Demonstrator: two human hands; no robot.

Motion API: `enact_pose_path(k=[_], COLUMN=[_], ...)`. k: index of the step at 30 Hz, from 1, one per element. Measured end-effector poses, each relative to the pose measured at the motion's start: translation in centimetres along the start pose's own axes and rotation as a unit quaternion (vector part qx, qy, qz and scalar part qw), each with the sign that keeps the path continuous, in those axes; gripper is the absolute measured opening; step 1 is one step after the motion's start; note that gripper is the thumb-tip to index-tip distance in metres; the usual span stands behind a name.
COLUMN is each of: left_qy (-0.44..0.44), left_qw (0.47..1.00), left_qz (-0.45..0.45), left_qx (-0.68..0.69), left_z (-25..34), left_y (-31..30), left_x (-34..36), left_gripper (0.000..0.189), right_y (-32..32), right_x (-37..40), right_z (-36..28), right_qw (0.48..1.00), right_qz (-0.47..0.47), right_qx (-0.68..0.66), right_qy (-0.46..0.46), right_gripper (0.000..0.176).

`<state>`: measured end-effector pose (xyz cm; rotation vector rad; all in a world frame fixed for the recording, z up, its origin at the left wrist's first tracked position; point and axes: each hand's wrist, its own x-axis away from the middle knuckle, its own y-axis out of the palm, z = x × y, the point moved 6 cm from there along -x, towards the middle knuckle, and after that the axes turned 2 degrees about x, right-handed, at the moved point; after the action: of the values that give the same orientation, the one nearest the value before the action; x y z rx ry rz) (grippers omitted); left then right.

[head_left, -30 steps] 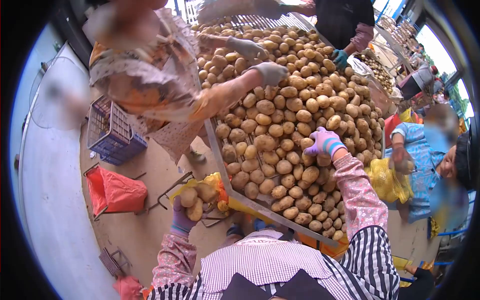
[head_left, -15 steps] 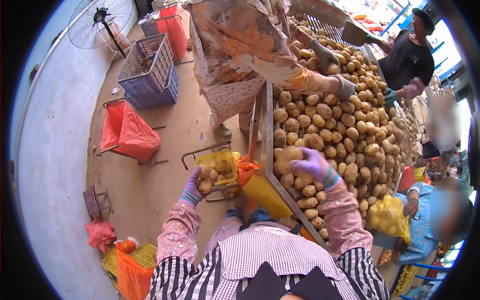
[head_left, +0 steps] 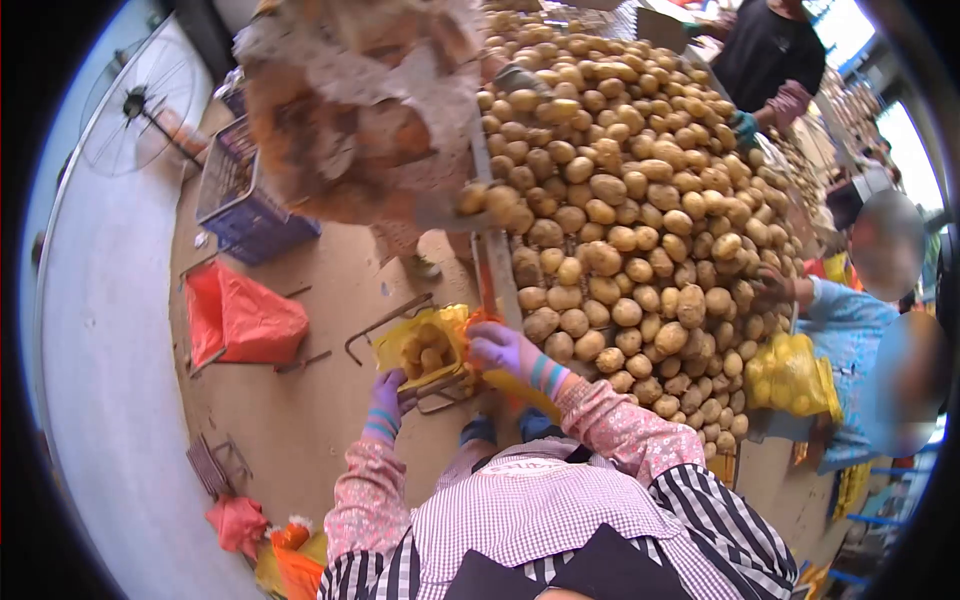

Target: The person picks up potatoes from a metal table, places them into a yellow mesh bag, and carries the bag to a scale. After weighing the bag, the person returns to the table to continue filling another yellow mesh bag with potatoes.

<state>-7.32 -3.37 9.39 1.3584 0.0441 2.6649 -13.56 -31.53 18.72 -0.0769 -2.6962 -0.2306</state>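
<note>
Holding one yellow bag (head_left: 410, 340) between my two hands: left hand (head_left: 387, 392) grips its near edge, right hand (head_left: 497, 346) curls at its right rim, grip unclear. Countless potatoes (head_left: 620, 230) heap the tabletop (head_left: 499, 282) beyond my right hand.

The yellow mesh bag (head_left: 412, 338) gapes upward, holding brown potatoes (head_left: 432, 358), at nine o'clock of the desk (head_left: 497, 278) corner.

Right hand (head_left: 500, 348) — off pile (head_left: 620, 200), at yellow bag (head_left: 425, 345)
</note>
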Motion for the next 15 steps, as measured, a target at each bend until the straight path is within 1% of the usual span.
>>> enact_pose_path(k=[1, 2, 3, 4, 5, 6, 8, 9, 10, 11, 12, 14, 15], left_qy=[0.002, 0.045, 0.089, 0.090, 0.145, 0.198, 0.324, 0.374, 0.422, 0.515, 0.601, 0.619, 0.621], left_qw=[1.000, 0.997, 0.992, 0.989, 0.974, 0.953, 0.883, 0.850, 0.812, 0.738, 0.652, 0.592, 0.562], left_qz=[-0.020, -0.043, -0.064, -0.079, -0.139, -0.197, -0.290, -0.293, -0.295, -0.272, -0.243, -0.209, -0.207], left_qx=[-0.016, -0.044, -0.070, -0.085, -0.102, -0.117, -0.175, -0.228, -0.276, -0.340, -0.394, -0.472, -0.506], left_z=[0.5, 1.3, 2.4, 3.7, 5.8, 7.3, 9.0, 9.7, 10.5, 11.5, 12.0, 12.6, 12.2], left_y=[1.7, 3.6, 5.6, 8.3, 12.4, 16.4, 23.9, 27.4, 30.9, 34.2, 37.2, 42.1, 43.8], left_x=[0.6, 1.4, 2.4, 4.1, 6.4, 7.9, 9.2, 9.7, 10.2, 10.3, 10.5, 10.4, 9.4], left_gripper=[0.044, 0.039, 0.034, 0.034, 0.030, 0.027, 0.026, 0.031, 0.037, 0.043, 0.050, 0.060, 0.061], right_y=[-0.1, -0.2, -0.7, -1.4, -2.3, -3.2, -5.8, -7.2, -8.4, -9.3, -10.1, -11.5, -12.0], right_x=[2.4, 4.3, 5.9, 7.3, 8.6, 9.9, 12.8, 13.9, 15.4, 16.7, 18.0, 20.6, 21.9], right_z=[-1.7, -2.8, -2.8, -2.5, -2.0, -2.1, -2.0, -1.3, -1.3, -1.2, -1.0, -0.1, 0.5], right_qw=[0.999, 0.997, 0.999, 1.000, 0.997, 0.997, 0.988, 0.984, 0.979, 0.974, 0.968, 0.955, 0.944], right_qz=[-0.013, -0.027, -0.019, -0.013, -0.023, -0.007, 0.106, 0.132, 0.170, 0.192, 0.211, 0.244, 0.265], right_qx=[0.034, 0.068, 0.025, -0.019, -0.076, -0.083, -0.111, -0.114, -0.106, -0.113, -0.120, -0.152, -0.179], right_qy=[-0.003, -0.004, -0.006, -0.010, 0.004, -0.003, -0.006, -0.031, -0.031, -0.043, -0.054, -0.068, -0.081], right_gripper=[0.048, 0.044, 0.042, 0.041, 0.039, 0.039, 0.039, 0.036, 0.036, 0.037, 0.037, 0.037, 0.037])
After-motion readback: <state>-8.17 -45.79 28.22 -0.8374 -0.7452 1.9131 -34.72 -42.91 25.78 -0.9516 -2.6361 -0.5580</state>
